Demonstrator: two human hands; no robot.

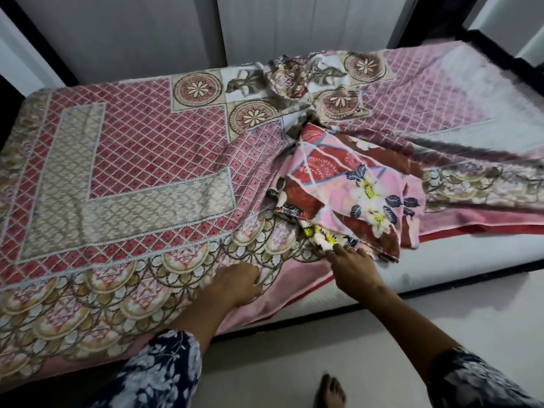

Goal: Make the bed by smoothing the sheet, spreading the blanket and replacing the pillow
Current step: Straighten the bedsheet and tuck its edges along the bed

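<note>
Sheet (123, 160) in red and pink lattice with a scalloped border covers the left part of the bed, lying fairly flat there; toward the middle it bunches into folds and its near edge pulls back off the white mattress (459, 260). Beside that bunching, a folded floral cloth (350, 189) in pink and dark red with white flowers, probably the blanket, lies crumpled on the sheet just right of centre.

Left hand (235, 285) rests on the scalloped border near the bed's front edge, its fingers (254, 290) curled and gathering the sheet fabric. Right hand (353, 270) reaches to the near corner of the floral cloth, its fingers (338, 254) extended and close together, tips touching the cloth's edge; whether they pinch it I cannot tell.

Both forearms come out of dark blue floral sleeves (159, 375). A bare foot (331, 391) stands on the pale floor (279, 354) in front of the bed's black frame (459, 282).
</note>
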